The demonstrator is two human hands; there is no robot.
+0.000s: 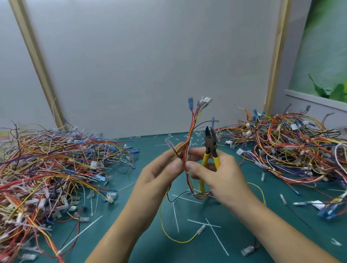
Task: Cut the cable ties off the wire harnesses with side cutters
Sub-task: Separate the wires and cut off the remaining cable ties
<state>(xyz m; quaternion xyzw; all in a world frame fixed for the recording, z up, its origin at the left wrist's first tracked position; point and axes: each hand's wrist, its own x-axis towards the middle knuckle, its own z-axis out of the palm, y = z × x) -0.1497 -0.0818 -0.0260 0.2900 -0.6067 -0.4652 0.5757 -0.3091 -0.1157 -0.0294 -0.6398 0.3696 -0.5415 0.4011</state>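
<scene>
I hold one wire harness [194,118] upright above the green mat, its red, yellow and blue wires ending in blue and white connectors at the top. My left hand [160,171] pinches the bundle at mid-height. My right hand [219,175] grips the yellow-handled side cutters [210,143], jaws pointing up and slightly apart, just right of the bundle; its thumb also presses the wires near a white cable tie [187,173]. The harness's lower loop [200,195] hangs under my hands, and a yellow wire [172,237] trails down onto the mat.
A big heap of harnesses [42,171] fills the left of the green mat [133,241]; another heap [291,147] lies at the right. Cut white tie pieces [215,236] are scattered on the mat in front. A white panel wall [146,63] stands behind.
</scene>
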